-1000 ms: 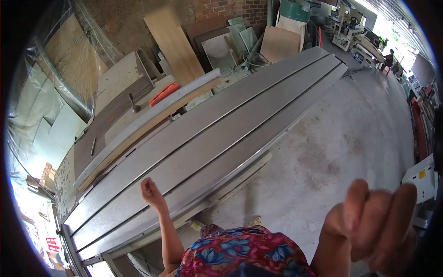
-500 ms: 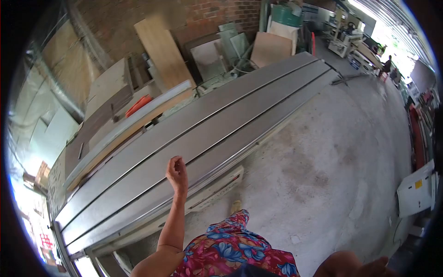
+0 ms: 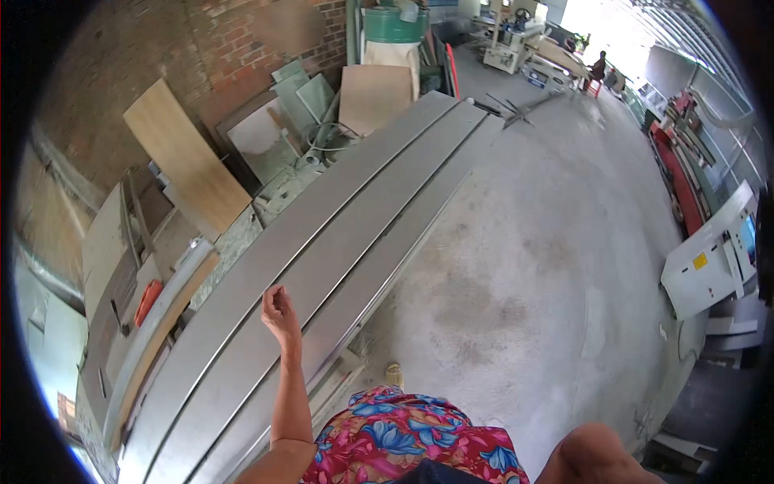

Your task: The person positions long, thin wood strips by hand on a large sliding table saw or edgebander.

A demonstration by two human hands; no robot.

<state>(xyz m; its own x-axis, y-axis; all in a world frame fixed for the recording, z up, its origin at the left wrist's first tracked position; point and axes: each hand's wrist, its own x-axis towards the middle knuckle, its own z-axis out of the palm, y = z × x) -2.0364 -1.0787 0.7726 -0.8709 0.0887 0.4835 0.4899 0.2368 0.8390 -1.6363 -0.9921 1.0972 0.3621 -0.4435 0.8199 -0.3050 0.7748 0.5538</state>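
Note:
My left hand (image 3: pixel 281 315) is held out with its fingers curled in, and nothing shows in them. Below it runs a long grey slab-like surface (image 3: pixel 387 153) with two narrow dark grooves along its length; the hand overlaps its middle strip in this view. At the lower right part of my right arm (image 3: pixel 595 456) shows, bent, while the hand itself is out of the frame. Floral cloth (image 3: pixel 419 431) covers my body, and one shoe (image 3: pixel 394 374) stands on the floor beside the slab.
Boards (image 3: pixel 189 161) lean on the brick wall, near a green drum-shaped container (image 3: pixel 394 26). An orange tool (image 3: pixel 148 302) lies at the left. A white cabinet (image 3: pixel 701 266) stands at the right on the concrete floor (image 3: pixel 516 266). A person (image 3: pixel 599 64) sits far back.
My view has swung rightward and I have moved forward along the slab. My left hand remains curled over it. More of the white cabinet shows at the right.

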